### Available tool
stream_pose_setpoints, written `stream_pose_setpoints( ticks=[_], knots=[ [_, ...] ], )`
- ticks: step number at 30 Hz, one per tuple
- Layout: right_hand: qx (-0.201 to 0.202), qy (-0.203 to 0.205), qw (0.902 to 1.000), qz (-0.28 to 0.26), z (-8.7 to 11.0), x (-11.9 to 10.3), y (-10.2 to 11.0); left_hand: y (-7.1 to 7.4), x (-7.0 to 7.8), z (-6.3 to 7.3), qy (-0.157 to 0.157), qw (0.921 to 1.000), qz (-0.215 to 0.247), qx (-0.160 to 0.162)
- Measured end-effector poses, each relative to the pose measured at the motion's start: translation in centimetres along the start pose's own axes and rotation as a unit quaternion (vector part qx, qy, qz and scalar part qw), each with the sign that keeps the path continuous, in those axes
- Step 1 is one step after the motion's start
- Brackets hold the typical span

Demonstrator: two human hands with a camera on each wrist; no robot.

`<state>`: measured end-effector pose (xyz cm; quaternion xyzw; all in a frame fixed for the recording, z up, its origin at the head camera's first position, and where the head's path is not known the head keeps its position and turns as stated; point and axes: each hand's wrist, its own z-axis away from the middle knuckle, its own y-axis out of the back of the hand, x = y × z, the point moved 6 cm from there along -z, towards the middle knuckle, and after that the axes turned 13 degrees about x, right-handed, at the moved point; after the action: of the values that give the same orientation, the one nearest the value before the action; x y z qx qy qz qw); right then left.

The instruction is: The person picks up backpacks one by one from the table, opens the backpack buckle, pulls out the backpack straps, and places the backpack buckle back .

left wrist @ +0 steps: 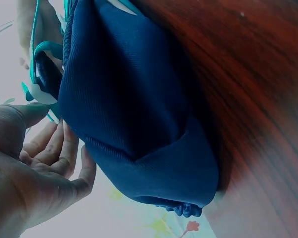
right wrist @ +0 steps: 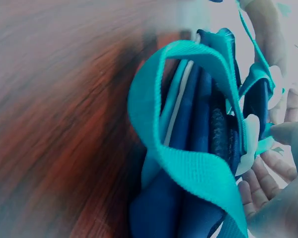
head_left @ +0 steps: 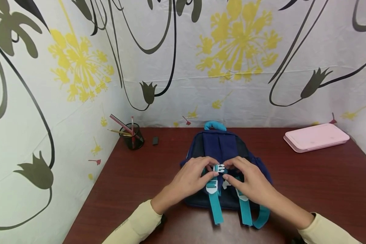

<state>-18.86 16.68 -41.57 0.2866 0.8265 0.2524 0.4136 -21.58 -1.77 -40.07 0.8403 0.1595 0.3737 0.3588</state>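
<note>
Navy backpack lies on the table, below both my hands. My left hand has thumb and fingers pinching the white buckle; its long axis runs crosswise, prongs toward my right fingers. That line matters most, I judge. Right hand curves in at the prong end, thumb apart from forefinger; cannot tell whether it grips anything. Left is nearer the buckle. Left sleeve: small print, unreadable. No brand legible.

I can read no words from here; the faint print on the left sleeve is too small.
</note>
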Motion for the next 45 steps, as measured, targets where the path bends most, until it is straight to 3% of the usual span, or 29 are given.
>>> stream_pose_setpoints(
  ticks=[8,17,23,39,45],
  knots=[
    [-0.033,-0.063,0.9937,-0.086,-0.5,0.0,0.1,0.0,0.4,0.0,-0.026,0.9995,-0.013,0.008],
    [-0.101,-0.156,0.9614,-0.203,-0.6,1.0,-0.1,0.0,0.6,0.0,-0.028,0.9994,-0.004,0.018],
    [-0.112,-0.176,0.951,-0.228,-0.6,1.4,-0.3,0.0,0.8,0.1,-0.012,0.9996,0.013,0.024],
    [-0.123,-0.188,0.9421,-0.249,-0.3,1.7,-0.9,0.0,0.5,0.3,-0.008,0.9991,0.028,0.031],
    [-0.112,-0.179,0.951,-0.226,-0.1,2.1,-0.6,0.5,0.2,0.3,0.011,0.9976,0.045,0.051]
  ],
)
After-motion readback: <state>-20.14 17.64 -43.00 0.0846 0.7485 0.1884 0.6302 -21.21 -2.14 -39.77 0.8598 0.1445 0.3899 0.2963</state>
